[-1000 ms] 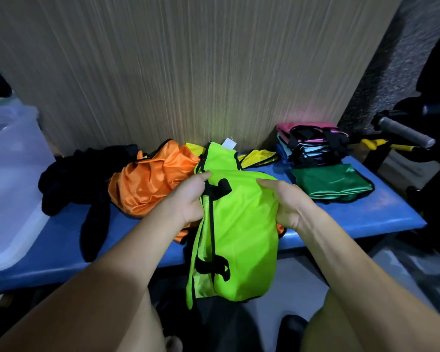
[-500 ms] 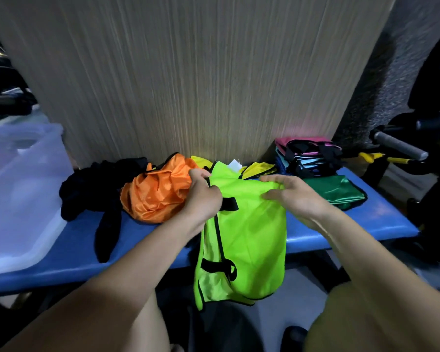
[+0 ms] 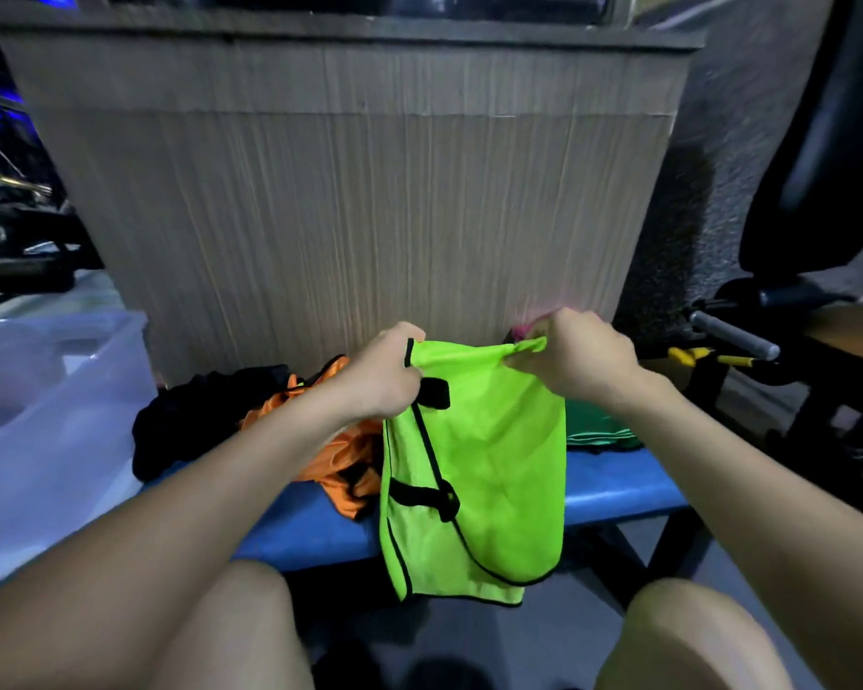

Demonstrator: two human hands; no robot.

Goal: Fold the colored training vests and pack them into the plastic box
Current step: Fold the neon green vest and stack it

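Wood-grain panel at the back; blue worktop (image 3: 619,490) in front of it, gym equipment off to the right. Left hand (image 3: 387,378) and right hand (image 3: 581,363) both raised above the worktop, fingers curled tight on the top edge of the lime-green vest (image 3: 489,470), one hand at each upper corner, cloth bunched in the right-hand pinch. Vest hangs straight down from the fingers, doubled lengthwise, black trim and straps showing, lower hem past the worktop's front edge, between the knees. Below and left of the left-hand fingers: crumpled orange vest (image 3: 340,460) on the worktop, then a black heap (image 3: 195,420). Below the right-hand fingers: folded dark green vest (image 3: 599,430). Clear plastic box (image 3: 46,415) stands far left, well apart from both hands.
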